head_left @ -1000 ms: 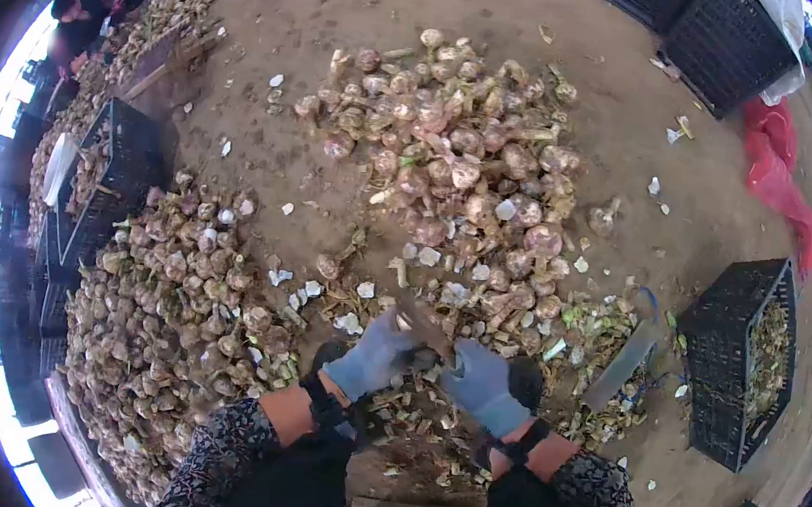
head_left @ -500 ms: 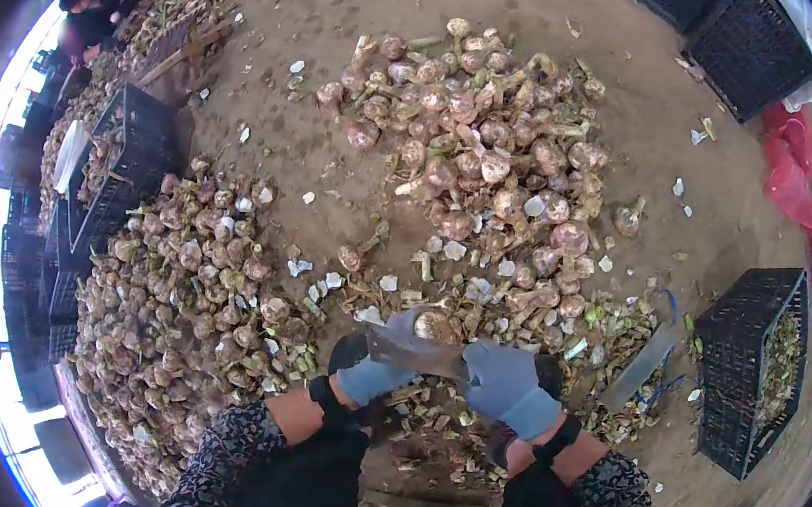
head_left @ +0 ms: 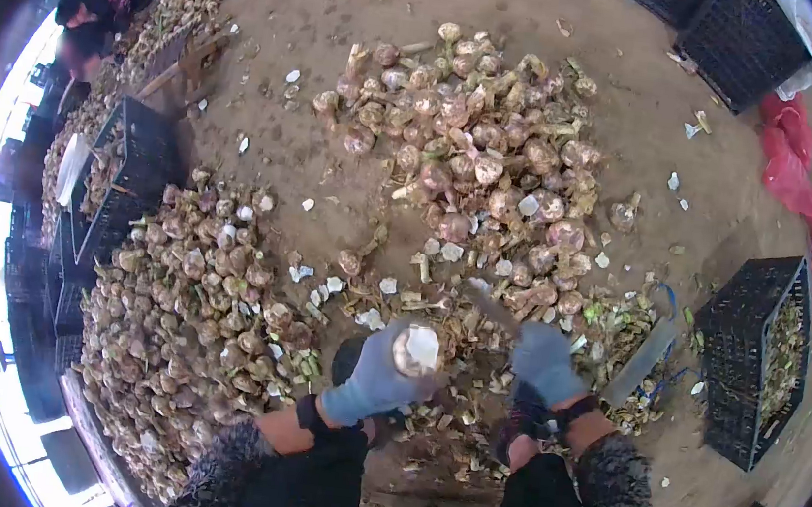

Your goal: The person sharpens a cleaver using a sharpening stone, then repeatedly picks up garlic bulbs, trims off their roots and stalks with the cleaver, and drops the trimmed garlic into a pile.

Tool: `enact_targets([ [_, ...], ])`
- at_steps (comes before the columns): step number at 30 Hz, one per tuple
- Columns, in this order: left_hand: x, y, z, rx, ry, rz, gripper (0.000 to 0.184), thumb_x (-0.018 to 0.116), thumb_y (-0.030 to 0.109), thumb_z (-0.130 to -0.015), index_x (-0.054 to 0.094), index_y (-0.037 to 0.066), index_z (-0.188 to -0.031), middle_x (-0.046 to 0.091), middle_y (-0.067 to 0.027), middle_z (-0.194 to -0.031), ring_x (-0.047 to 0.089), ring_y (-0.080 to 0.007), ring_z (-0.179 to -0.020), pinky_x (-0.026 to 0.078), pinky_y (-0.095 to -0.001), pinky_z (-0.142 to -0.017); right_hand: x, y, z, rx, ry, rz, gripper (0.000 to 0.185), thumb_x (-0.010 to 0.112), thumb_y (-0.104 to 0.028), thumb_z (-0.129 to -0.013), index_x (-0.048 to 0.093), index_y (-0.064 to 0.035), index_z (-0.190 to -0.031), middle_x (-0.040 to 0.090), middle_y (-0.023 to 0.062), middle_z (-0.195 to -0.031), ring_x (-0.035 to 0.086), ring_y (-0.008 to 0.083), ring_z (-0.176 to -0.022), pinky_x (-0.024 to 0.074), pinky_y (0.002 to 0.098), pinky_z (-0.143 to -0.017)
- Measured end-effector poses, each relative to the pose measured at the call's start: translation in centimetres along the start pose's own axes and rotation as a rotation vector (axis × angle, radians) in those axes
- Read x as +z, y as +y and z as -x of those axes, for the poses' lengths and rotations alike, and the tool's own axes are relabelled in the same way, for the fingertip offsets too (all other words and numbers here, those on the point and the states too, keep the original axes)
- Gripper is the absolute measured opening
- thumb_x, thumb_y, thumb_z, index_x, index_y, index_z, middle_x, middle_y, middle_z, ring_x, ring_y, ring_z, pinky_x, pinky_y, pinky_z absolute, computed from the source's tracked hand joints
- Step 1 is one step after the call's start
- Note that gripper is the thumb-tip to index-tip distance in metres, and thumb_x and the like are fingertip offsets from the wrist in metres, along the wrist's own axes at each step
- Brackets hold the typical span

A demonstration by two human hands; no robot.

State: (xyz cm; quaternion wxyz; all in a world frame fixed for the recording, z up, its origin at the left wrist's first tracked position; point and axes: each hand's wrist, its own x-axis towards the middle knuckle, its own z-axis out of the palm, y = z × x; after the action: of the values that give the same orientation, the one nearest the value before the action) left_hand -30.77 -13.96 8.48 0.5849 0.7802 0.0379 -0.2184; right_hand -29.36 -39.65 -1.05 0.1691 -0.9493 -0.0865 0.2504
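Observation:
My left hand (head_left: 375, 377), in a blue-grey glove, is closed around a garlic bulb (head_left: 417, 350) that shows a pale, flat face upward. To its right, my gloved right hand (head_left: 547, 363) grips a knife (head_left: 493, 305), whose blurred blade points up and to the left, apart from the bulb. Beyond both hands lies a heap of garlic bulbs with stems (head_left: 497, 144). A larger pile of bulbs (head_left: 190, 330) with short stems or none is at the left. Cut stems and scraps (head_left: 447, 426) cover the ground beneath my hands.
A black crate (head_left: 751, 359) holding scraps stands at the right, beside a flat strip (head_left: 640, 362). Other black crates are at the left (head_left: 143, 166) and top right (head_left: 744, 47). Red netting (head_left: 795, 181) lies at the right. A co-worker (head_left: 83, 27) is at the upper left.
The knife has moved away from the bulb to the right with my right hand. My left hand has turned the bulb, and its pale face now shows.

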Motion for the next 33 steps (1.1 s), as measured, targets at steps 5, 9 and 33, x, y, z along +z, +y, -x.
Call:
enact_targets([
  [5, -0.8, 0.4, -1.9, -0.082, -0.064, 0.431, 0.054, 0.081, 0.017, -0.062, 0.055, 0.003, -0.107, 0.061, -0.0054, -0.094, 0.06, -0.0159, -0.083, 0.049, -0.0304, -0.077, -3.2, 0.9, 1.8, 0.189, 0.2, -0.259, 0.019, 0.064, -0.023, -0.067, 0.061, -0.0086, -0.079, 0.061, 0.0146, -0.071, 0.06, 0.035, -0.069, 0.0475, 0.0432, -0.065],
  [9, 0.3, -0.2, -2.6, 0.34, -0.151, -0.303, 0.046, 0.074, 0.02, -0.063, 0.055, 0.01, -0.104, 0.06, -0.0099, -0.097, 0.062, -0.0284, -0.077, 0.05, -0.0388, -0.07, -4.1, -2.7, 1.2, -0.203, 0.11, -0.252, 0.021, 0.06, -0.023, -0.067, 0.058, -0.0083, -0.082, 0.061, 0.0128, -0.074, 0.06, 0.0352, -0.07, 0.0468, 0.044, -0.062],
  [33, -8.5, -2.5, -25.2, -0.112, 0.191, -0.227, 0.069, 0.068, 0.042, -0.076, 0.043, 0.008, -0.131, 0.052, -0.0225, -0.122, 0.051, -0.0349, -0.113, 0.041, -0.04, -0.095, -2.5, 3.1, 0.8, 0.09, 0.196, -0.368, 0.027, 0.065, -0.026, -0.064, 0.06, -0.0055, -0.081, 0.059, 0.0183, -0.067, 0.058, 0.039, -0.065, 0.047, 0.0421, -0.06],
])
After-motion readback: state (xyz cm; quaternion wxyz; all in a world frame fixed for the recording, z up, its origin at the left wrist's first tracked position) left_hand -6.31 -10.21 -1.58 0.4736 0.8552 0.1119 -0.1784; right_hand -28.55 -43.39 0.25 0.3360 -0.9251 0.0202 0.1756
